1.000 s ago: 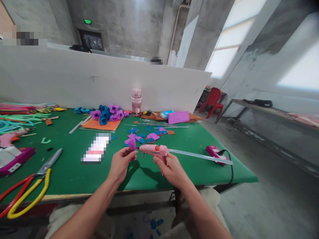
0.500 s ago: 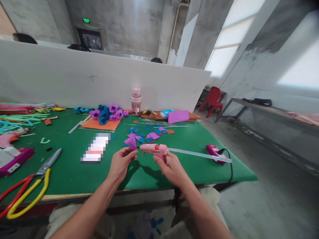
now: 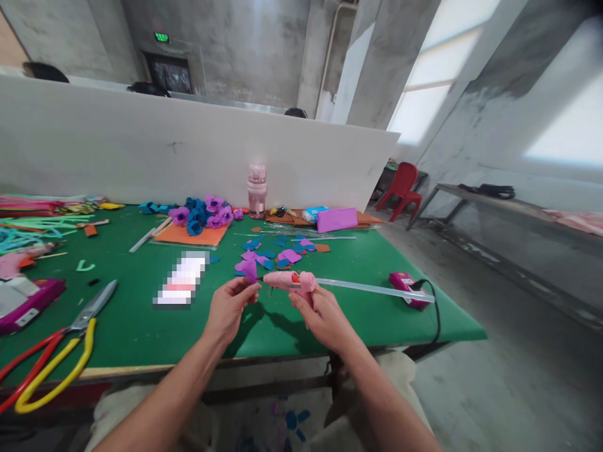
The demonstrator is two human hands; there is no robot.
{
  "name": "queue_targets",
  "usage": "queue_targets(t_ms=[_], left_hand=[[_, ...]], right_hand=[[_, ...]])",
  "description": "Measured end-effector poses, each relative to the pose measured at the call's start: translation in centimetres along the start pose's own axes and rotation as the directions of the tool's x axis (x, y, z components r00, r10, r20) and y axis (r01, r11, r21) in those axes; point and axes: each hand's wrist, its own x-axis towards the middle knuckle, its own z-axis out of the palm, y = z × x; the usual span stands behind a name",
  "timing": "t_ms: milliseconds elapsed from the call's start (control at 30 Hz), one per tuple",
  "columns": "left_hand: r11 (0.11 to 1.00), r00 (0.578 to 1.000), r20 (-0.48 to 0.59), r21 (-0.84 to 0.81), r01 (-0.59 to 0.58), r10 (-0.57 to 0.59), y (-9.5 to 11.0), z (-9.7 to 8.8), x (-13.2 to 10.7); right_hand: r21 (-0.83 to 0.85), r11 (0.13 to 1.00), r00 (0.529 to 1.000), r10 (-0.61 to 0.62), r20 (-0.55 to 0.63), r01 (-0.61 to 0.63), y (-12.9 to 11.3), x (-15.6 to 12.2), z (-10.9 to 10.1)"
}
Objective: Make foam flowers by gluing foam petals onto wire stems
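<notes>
Between the fingertips of my left hand [image 3: 232, 306] is a small purple paper flower [image 3: 249, 270], pinched near its base. My right hand [image 3: 322, 312] is wrapped round the handle of a pink glue gun [image 3: 288, 281], pointing left. Its nozzle is at the flower's edge; whether they touch I cannot tell. A long clear glue stick [image 3: 372, 288] juts out of the gun's back. Just beyond my hands lie loose purple petals [image 3: 288, 257] and blue petals [image 3: 281, 241]. Finished-looking purple flowers [image 3: 214, 204] and blue flowers [image 3: 195, 220] are heaped on an orange sheet [image 3: 193, 237].
Large scissors [image 3: 85, 323] with red and yellow handles lie at the left. A pink bottle [image 3: 257, 193] stands by the white partition [image 3: 188, 144]. A corded magenta box [image 3: 407, 290] sits at the right on the green table [image 3: 155, 339]. Colourful strips [image 3: 32, 226] fill the far left.
Almost nothing differs. The glue stick's far end has shifted slightly left and up, while both hands keep their places and their holds.
</notes>
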Motion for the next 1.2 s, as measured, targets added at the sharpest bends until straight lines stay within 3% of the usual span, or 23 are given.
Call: queue_targets(t_ms=[1200], left_hand=[[0.998, 0.998, -0.019, -0.027, 0.064, -0.064, 0.08, -0.01, -0.04]], right_hand=[[-0.007, 1.000, 0.999, 0.025, -0.023, -0.026, 0.03, -0.05, -0.13]])
